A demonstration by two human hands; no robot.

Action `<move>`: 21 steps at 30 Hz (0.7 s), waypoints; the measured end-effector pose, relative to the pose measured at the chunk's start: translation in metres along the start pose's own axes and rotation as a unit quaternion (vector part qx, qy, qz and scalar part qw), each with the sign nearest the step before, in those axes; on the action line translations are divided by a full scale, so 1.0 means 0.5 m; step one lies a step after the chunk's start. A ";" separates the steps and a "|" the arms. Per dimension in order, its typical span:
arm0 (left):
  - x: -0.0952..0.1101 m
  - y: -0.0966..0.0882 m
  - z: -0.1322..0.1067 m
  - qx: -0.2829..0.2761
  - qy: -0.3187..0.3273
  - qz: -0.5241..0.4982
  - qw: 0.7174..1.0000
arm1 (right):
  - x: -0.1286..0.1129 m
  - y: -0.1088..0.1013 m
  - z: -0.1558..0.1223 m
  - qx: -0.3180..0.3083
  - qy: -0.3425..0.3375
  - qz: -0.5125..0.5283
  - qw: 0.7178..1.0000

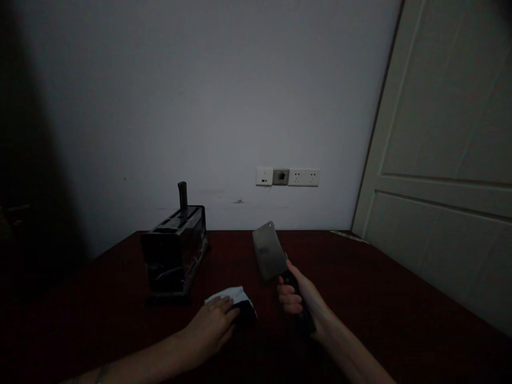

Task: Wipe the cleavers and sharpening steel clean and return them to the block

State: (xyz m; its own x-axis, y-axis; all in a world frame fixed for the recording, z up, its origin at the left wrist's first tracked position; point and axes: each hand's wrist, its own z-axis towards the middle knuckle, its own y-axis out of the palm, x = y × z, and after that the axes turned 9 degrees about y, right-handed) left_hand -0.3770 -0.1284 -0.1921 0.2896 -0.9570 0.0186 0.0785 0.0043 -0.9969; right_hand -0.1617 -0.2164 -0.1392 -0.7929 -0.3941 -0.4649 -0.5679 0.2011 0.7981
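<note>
Spanning the lower view, the table carries everything. Block stands upright at left, one knife handle jutting up — probably kept aside so the middle stays free. Cleaver is right of it, above the table; the right hand wraps its grip, blade pointing away, likely for keeping fingers off the edge. Cloth lies between block and right hand — left hand spread over it, perhaps steadying it; can't tell if fingers pinch it.

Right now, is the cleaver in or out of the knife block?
Out: the cleaver is gripped in the right hand, apart from the knife block.
</note>
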 end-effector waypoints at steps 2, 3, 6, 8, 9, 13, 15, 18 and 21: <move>-0.005 -0.002 0.005 0.041 -0.014 -0.030 0.999 | -0.002 -0.006 -0.002 -0.036 0.030 0.036 0.998; -0.011 -0.007 0.008 0.068 -0.024 -0.058 0.996 | -0.003 -0.011 -0.001 -0.056 0.046 0.051 0.996; -0.041 -0.039 0.027 0.125 -0.067 -0.176 0.974 | -0.004 -0.034 0.003 -0.136 0.076 0.084 0.984; -0.063 -0.071 0.047 0.150 -0.113 -0.237 0.953 | -0.002 -0.050 0.008 -0.193 0.088 0.091 0.973; -0.073 -0.088 0.058 0.164 -0.129 -0.258 0.943 | 0.001 -0.057 0.009 -0.218 0.093 0.090 0.967; -0.091 -0.160 0.108 0.190 -0.161 -0.266 0.931 | 0.013 -0.071 0.011 -0.272 0.095 0.090 0.953; -0.089 -0.195 0.132 0.209 -0.144 -0.219 0.942 | 0.019 -0.073 0.009 -0.278 0.096 0.095 0.951; -0.081 -0.238 0.172 0.256 -0.117 -0.100 0.954 | 0.027 -0.077 0.009 -0.284 0.109 0.096 0.948; -0.073 -0.252 0.213 0.281 -0.091 -0.040 0.955 | 0.032 -0.080 0.012 -0.290 0.121 0.096 0.945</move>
State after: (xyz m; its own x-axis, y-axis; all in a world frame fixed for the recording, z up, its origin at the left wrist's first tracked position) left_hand -0.2957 -0.0630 -0.0592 0.4178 -0.8949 0.1572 0.5919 0.1368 -0.7943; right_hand -0.1531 -0.2256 -0.1808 -0.7559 -0.6070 -0.2451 -0.1472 -0.2072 0.9672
